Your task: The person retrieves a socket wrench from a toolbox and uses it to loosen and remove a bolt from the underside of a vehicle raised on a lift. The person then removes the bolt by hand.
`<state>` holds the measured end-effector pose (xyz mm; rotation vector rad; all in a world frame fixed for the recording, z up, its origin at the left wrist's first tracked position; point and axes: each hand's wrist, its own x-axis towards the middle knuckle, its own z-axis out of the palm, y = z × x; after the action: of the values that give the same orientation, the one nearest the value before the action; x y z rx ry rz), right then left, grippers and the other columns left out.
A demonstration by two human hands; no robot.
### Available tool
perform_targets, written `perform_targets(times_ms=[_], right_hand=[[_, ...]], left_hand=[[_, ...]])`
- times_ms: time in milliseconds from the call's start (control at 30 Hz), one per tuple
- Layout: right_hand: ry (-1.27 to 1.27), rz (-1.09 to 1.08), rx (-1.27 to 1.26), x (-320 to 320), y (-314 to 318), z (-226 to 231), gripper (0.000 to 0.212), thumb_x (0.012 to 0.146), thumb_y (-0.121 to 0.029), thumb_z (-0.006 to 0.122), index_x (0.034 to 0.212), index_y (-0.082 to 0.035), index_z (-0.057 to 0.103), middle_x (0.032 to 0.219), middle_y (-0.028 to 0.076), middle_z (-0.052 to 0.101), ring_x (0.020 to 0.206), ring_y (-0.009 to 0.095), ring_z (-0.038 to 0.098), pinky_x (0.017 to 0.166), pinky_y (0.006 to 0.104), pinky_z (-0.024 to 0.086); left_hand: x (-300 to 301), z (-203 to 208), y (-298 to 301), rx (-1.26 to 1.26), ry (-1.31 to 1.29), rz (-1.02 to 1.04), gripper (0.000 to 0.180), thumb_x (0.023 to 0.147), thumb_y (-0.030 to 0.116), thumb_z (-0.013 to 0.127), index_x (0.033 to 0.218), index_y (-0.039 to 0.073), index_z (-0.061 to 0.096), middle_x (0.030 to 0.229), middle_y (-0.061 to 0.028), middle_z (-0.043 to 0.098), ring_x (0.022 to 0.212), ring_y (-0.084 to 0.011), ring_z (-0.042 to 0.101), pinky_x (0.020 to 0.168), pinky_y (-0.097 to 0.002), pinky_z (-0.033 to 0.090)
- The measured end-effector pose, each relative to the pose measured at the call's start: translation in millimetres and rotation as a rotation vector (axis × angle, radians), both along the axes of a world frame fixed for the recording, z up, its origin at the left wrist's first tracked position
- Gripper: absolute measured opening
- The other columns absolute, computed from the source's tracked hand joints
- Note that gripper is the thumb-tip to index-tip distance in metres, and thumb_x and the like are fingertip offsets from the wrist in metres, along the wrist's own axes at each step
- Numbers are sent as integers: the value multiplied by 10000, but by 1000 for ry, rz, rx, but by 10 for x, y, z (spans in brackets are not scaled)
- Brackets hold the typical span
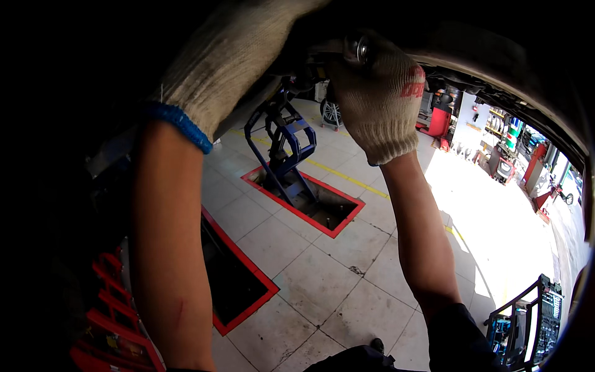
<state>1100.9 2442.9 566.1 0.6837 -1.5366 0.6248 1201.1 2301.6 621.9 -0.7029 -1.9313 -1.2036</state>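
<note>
Both of my hands are raised overhead in knitted off-white gloves, up against the dark underside of a vehicle. My left hand reaches up at the top of the view, its glove cuff trimmed in blue. Its fingers run into the dark and past the upper edge, so what they touch is hidden. Right of it, my right hand, with red print on the glove, is closed around a tool with a shiny round chrome head. That head shows beside the thumb; the rest of the tool is lost in shadow.
Below stands a blue scissor lift in a red-framed floor pit. A second red-edged pit lies at the left, near a red metal rack. An opened tool case is at lower right. Farther off are a wheel and red equipment.
</note>
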Motion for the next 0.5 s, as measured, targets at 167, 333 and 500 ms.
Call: perform_targets(times_ms=[167,333,500], right_hand=[[164,-105,-40,-77,-22,-21,137,914,-211,732,999,-119,787,861,96,754,704,222,742,626,308,570],[153,-134,6,-90,18,-19,153,913,-217,740,1006,-104,783,896,101,759,747,218,755,631,302,575],[211,-201,111,12,-21,-15,172,912,-226,746,1010,-88,778,929,112,766,785,230,764,645,315,584]], left_hand=[[-10,-1,-30,-2,-1,23,513,984,433,640,1223,-14,721,1153,-138,728,1091,-177,633,975,-315,466],[-30,25,-5,29,-68,12,538,977,443,643,1205,-39,716,1147,-139,729,1065,-185,638,965,-322,470],[127,188,199,50,-199,191,563,969,446,654,1184,-73,702,1093,-127,730,1012,-181,635,931,-315,474]])
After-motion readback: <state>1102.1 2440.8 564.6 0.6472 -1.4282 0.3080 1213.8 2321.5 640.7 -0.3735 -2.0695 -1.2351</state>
